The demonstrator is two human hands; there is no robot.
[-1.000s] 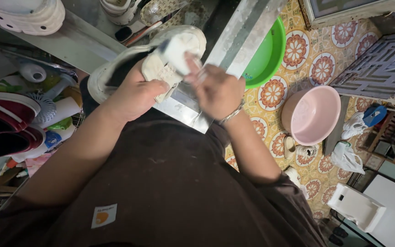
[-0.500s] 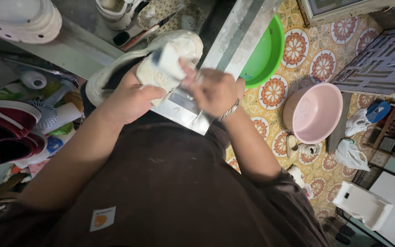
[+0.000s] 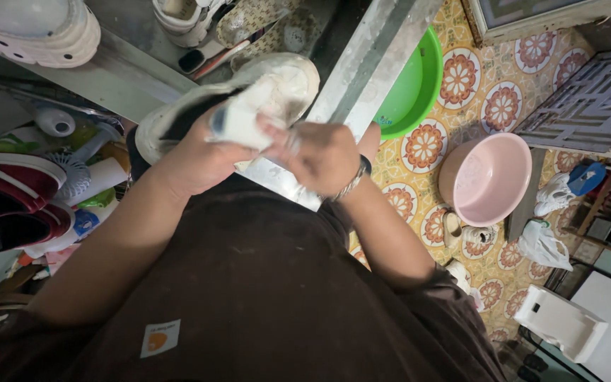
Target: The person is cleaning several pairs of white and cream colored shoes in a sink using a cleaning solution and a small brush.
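White and scuffed, the shoe (image 3: 277, 88) lay with its long axis slanting from toe at upper right to heel at lower left. My left hand (image 3: 203, 152) gripped it from beneath, nearer than my right hand (image 3: 323, 155), which pinched a small pale cloth (image 3: 242, 124) against its side, over the metal counter edge (image 3: 373, 60).
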